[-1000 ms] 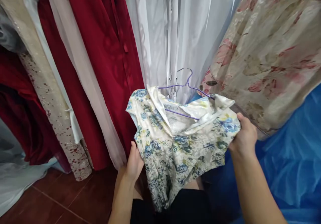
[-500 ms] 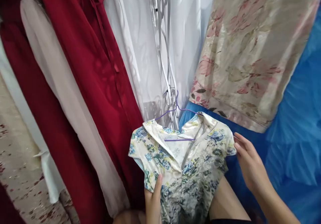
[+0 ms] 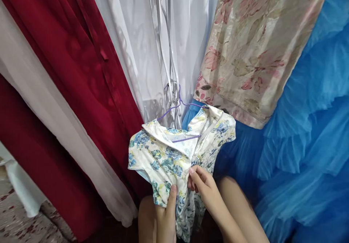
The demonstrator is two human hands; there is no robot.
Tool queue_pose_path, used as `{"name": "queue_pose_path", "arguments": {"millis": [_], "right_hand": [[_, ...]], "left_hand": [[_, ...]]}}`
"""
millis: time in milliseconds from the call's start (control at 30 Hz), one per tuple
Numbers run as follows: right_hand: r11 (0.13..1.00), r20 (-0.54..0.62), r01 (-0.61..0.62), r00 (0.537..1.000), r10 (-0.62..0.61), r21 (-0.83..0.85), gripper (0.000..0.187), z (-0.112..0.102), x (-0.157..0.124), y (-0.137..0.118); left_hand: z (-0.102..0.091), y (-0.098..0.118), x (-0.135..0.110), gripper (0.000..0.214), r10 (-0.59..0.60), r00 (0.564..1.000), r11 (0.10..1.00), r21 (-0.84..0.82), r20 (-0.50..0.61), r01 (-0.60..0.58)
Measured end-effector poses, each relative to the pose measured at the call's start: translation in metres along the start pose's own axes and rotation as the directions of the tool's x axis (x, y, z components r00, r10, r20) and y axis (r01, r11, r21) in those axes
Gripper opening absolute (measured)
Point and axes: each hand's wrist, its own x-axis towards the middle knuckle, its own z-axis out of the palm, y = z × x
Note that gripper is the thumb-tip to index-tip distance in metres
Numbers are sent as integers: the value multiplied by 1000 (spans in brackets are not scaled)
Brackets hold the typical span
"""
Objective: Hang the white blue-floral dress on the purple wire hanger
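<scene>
A small white dress with blue and yellow flowers (image 3: 163, 156) hangs on a thin purple wire hanger (image 3: 180, 106) in front of me. My left hand (image 3: 166, 217) grips the dress's left front panel from below, thumb pressed on the cloth. My right hand (image 3: 203, 185) pinches the front opening at the middle of the dress, fingers curled on the fabric. Both hands sit close together under the collar. The lower dress hangs down between my knees.
Hanging garments close in all round: a dark red gown (image 3: 62, 90) and a pale pink strip (image 3: 54, 126) at left, white sheer fabric (image 3: 152, 43) behind, a beige floral dress (image 3: 253, 47) upper right, blue tulle (image 3: 305, 145) at right. Speckled floor (image 3: 19, 225) shows lower left.
My right hand has come from the dress's right sleeve in to its front opening and closed on it. The dress turned upright on the hanger, and the view moved closer and leftward.
</scene>
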Motion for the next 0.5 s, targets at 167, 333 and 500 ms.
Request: {"name": "queue_pose_path", "arguments": {"millis": [167, 333, 500], "right_hand": [[997, -66, -31, 997, 35, 64, 45, -23, -14, -13], [997, -53, -66, 996, 68, 37, 48, -43, -29, -15], [991, 67, -103, 993, 98, 81, 49, -46, -39, -8]], "left_hand": [[16, -4, -15, 62, 74, 994, 992, -94, -78, -81], [27, -10, -30, 73, 307, 896, 951, 131, -321, -279], [58, -29, -46, 46, 542, 822, 811, 365, -176, -457]]}}
